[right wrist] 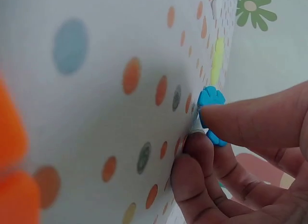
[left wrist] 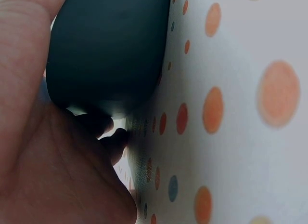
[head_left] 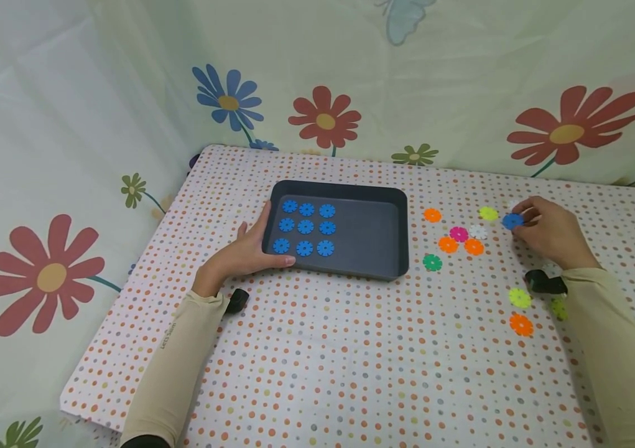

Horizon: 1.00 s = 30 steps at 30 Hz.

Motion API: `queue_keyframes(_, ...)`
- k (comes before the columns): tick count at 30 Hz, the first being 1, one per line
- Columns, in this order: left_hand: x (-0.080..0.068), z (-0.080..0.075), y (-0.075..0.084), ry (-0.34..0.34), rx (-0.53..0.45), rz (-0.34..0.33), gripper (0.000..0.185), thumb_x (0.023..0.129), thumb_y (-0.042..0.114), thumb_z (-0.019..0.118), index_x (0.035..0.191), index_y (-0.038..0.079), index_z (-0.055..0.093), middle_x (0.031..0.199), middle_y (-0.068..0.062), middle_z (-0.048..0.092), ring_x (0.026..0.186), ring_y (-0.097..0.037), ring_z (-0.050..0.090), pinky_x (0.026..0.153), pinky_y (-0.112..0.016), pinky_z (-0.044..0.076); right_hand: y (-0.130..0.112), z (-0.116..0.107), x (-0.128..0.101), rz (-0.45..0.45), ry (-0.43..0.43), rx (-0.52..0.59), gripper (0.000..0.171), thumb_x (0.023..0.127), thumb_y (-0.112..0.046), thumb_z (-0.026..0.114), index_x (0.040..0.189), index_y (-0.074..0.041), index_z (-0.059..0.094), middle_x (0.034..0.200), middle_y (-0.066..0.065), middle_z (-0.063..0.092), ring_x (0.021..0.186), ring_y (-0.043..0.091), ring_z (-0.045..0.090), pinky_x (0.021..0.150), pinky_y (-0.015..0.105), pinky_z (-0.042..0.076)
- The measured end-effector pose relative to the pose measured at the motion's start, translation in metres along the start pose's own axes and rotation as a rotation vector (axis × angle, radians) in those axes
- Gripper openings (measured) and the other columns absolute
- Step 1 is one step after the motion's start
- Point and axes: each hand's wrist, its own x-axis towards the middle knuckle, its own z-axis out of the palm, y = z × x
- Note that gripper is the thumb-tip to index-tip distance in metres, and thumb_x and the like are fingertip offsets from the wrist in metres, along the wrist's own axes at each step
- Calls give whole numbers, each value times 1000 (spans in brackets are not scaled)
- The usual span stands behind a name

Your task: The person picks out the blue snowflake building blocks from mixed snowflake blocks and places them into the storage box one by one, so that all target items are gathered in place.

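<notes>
A dark grey rectangular baking tray (head_left: 373, 233) lies on the table with several blue notched plastic discs (head_left: 305, 227) set out in rows on its left side. My left hand (head_left: 241, 252) holds the tray's near left corner, the thumb along the front rim and the fingers at the left side. In the left wrist view the tray's dark outer wall (left wrist: 108, 46) sits between thumb and fingers. At the right, my right hand (head_left: 555, 230) pinches one blue notched disc (head_left: 512, 221) between thumb and fingers. That disc (right wrist: 211, 96) appears tilted up in the right wrist view, partly covered by the thumb.
Between tray and right hand lie loose notched discs: orange (head_left: 432, 215), pink (head_left: 459, 234), white (head_left: 478, 232), green (head_left: 432, 262) and yellow (head_left: 488, 213). More yellow (head_left: 520, 298) and orange (head_left: 521, 325) discs lie near the right wrist. A flowered curtain (head_left: 440, 81) hangs behind the dotted tablecloth (head_left: 339, 361).
</notes>
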Motion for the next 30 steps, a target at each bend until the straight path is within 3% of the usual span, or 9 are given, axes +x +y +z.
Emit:
queue_keyframes(3,0,0,-1,-1,5,-1,136,83,70,82,167,43,-21,179,4,-8,158,-45,-21,119,-79,10,-2,-1,-2,-16,22,9,32,100,6,62,129,16,52,118,42,53,106,59,54,70,51,54)
queue_keyframes(7,0,0,-1,-1,6,0,136,83,70,82,167,43,-21,179,5,-9,158,-45,-21,119,-79,10,-3,-2,-4,-7,43,45,31,102,3,60,130,16,54,118,40,55,105,56,54,62,28,45)
queue_keyframes(14,0,0,0,1,-3,-1,136,83,69,82,168,43,-20,179,3,-7,158,-45,-21,119,-78,11,-7,-4,-5,95,1,185,36,109,-5,55,140,14,53,129,34,52,109,44,51,73,24,41)
queue_keyframes(18,0,-1,1,-2,0,2,135,83,69,82,167,43,-21,179,4,-8,159,-45,-21,119,-78,10,-9,-4,-5,91,-21,250,38,111,-6,55,144,12,53,135,33,52,93,16,59,70,8,44)
queue_keyframes(21,-1,-1,2,-4,-3,2,135,83,69,82,167,44,-20,178,6,-10,159,-43,-21,119,-78,11,-11,-2,-6,67,-36,300,39,112,-7,55,145,12,53,138,33,51,85,-1,55,71,5,47)
queue_keyframes(30,-1,-1,2,-10,-6,4,137,82,70,83,168,42,-20,178,5,-9,159,-43,-22,120,-76,11,-23,6,-4,71,-90,414,43,112,-15,59,148,7,53,133,20,54,87,-1,63,77,10,52)
